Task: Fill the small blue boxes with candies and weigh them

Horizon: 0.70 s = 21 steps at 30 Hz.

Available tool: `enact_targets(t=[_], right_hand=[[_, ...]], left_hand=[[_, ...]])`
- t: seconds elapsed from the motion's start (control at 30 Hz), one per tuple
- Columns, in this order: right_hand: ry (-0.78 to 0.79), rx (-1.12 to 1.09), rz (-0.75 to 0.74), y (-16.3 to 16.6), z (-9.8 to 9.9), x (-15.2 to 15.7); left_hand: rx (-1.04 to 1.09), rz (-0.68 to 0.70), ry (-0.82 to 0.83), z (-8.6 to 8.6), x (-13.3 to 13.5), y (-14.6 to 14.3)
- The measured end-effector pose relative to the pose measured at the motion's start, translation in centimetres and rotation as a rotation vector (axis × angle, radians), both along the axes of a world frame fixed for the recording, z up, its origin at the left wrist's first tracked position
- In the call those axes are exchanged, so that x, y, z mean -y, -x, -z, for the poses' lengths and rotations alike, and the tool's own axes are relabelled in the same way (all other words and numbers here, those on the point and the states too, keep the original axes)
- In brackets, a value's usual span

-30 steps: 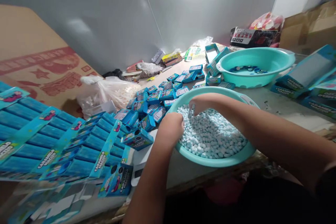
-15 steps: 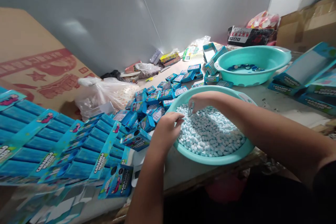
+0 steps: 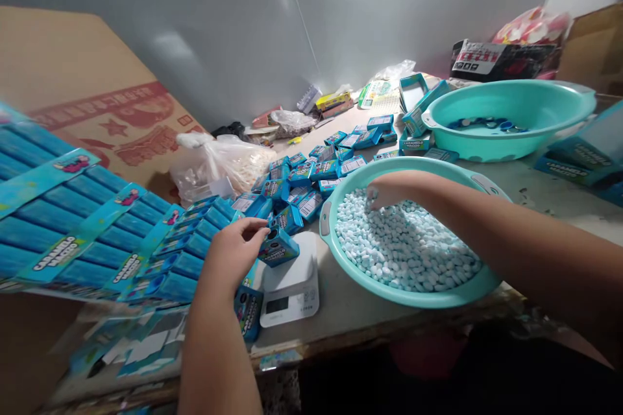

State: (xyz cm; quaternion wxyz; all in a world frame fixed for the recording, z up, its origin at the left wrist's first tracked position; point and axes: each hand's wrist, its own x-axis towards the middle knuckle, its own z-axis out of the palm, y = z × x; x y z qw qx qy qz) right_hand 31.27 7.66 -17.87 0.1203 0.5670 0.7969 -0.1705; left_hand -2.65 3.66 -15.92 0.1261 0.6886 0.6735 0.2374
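A teal basin (image 3: 341, 259) full of small pale blue candies (image 3: 409, 249) stands near the table's front edge. My right hand (image 3: 384, 194) reaches into it at the far side, fingers bent down among the candies; what they pinch is hidden. My left hand (image 3: 236, 253) is to the left, over a small white scale (image 3: 292, 288). Its fingertips touch a small blue box (image 3: 278, 248) that stands on the scale, thumb and fingers closed around the box's left end.
Several small blue boxes (image 3: 311, 172) lie scattered behind the scale. Flat blue cartons (image 3: 97, 233) are stacked at the left. A plastic bag (image 3: 219, 165) and a brown cardboard sheet (image 3: 78, 104) sit behind. A second teal basin (image 3: 506, 120) stands at the back right.
My left hand left the basin's rim and moved left to the blue box on the scale. My right hand stayed in the candies. The view shifted, and the scale came into sight.
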Motion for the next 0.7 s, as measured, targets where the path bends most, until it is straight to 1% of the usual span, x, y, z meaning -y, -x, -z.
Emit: enact_targets(t=[0.17, 0.27, 0.33, 0.37, 0.4, 0.43, 0.53, 0.57, 0.6, 0.63, 0.67, 0.7], right_hand=[[0.006, -0.002, -0.022, -0.3, 0.5, -0.4], [0.004, 0.002, -0.019, -0.5, 0.5, -0.6], [0.006, 0.004, -0.017, -0.6, 0.4, -0.5], [0.008, 0.003, -0.016, -0.6, 0.4, -0.4], [0.006, 0.000, -0.015, -0.6, 0.3, -0.3], [0.002, -0.004, -0.013, -0.6, 0.3, -0.2], [-0.017, -0.009, -0.006, -0.3, 0.5, 0.1], [-0.022, -0.005, -0.005, -0.3, 0.7, 0.2], [-0.024, 0.003, -0.006, -0.2, 0.9, 0.1], [-0.025, 0.015, -0.009, -0.2, 1.2, 0.0], [-0.025, 0.024, -0.012, -0.2, 1.5, -0.2], [-0.024, 0.029, -0.012, -0.3, 1.9, -0.4]], left_hand=[[0.015, -0.016, 0.061, 0.0, 0.1, -0.8], [-0.006, -0.024, 0.043, -0.1, 0.3, -0.9], [-0.029, 0.012, 0.028, -0.1, 0.6, -0.8], [-0.031, 0.030, -0.011, 0.0, 0.7, -0.8], [-0.025, 0.029, -0.098, 0.1, 0.9, -0.8], [-0.005, 0.003, -0.236, 0.2, 1.2, -0.8], [0.125, -0.175, -0.782, 0.7, 2.2, -0.2], [0.168, -0.236, -0.925, 0.8, 2.7, 0.2], [0.199, -0.287, -1.025, 1.0, 3.3, 0.8], [0.210, -0.336, -1.087, 1.2, 4.0, 1.5], [0.203, -0.397, -1.117, 1.5, 4.8, 2.3], [0.187, -0.455, -1.077, 1.7, 5.8, 3.2]])
